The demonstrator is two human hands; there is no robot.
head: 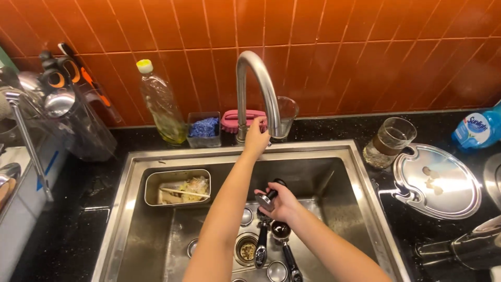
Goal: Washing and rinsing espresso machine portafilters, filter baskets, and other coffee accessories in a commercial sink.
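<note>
1. Left hand (pixel 257 137): raised to the base of the curved steel faucet (pixel 255 89), fingers curled against it at the tap lever; whether they grip it firmly cannot be told.
2. Right hand (pixel 282 203): low over the middle of the sink (pixel 360 198), fingers clenched around a small round utensil (pixel 267 200) with a dark handle and a metal cap, held under the spout's line.
3. Step in hand, as judged: a rinse is being set up, one hand at the tap and the other presenting the utensil. No water stream shows. The next move would call for a steady turn at the tap while the held piece stays centred under the outlet.
4. Sink floor: brushed stainless steel, wet sheen, round drain (pixel 247 249) with strainer; several dark-handled spoons (pixel 261 245) lie just beside it, with a few small round metal pieces near them.
5. Rectangular steel tray (pixel 177 186): sits in the sink's left rear corner, holding pale food scraps and a chopstick.
6. Tabletop (pixel 83 209): black speckled stone, glossy. At the rear, a clear plastic bottle (pixel 162 104) of yellowish liquid, a clear tub (pixel 203 129) with a blue scrubber, and a pink brush (pixel 235 119).
7. Right side: drinking glass (pixel 389 142) and an oval polished steel plate (pixel 438 180).
8. Wall: glazed orange tiles.
</note>
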